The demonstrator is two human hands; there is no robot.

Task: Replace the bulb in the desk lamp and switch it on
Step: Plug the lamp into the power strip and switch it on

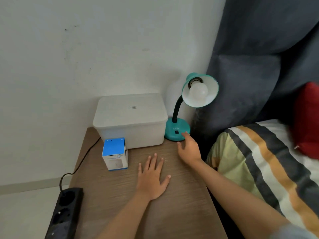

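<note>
Right hand fingertip touching round teal desk lamp base; left hand flat on brown wooden tabletop.

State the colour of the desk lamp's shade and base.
Teal, with a white inside to the shade; base matches. Head view.

Teal lamp, blue-and-white box

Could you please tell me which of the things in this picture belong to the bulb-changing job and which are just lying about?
Part of the job:
desk lamp, unlit
bulb in its shade
switch on the base, near the right hand
bulb box
power strip
left hand, flat on the table

Just lying about:
white lidded box
striped bedding
red cushion
</note>
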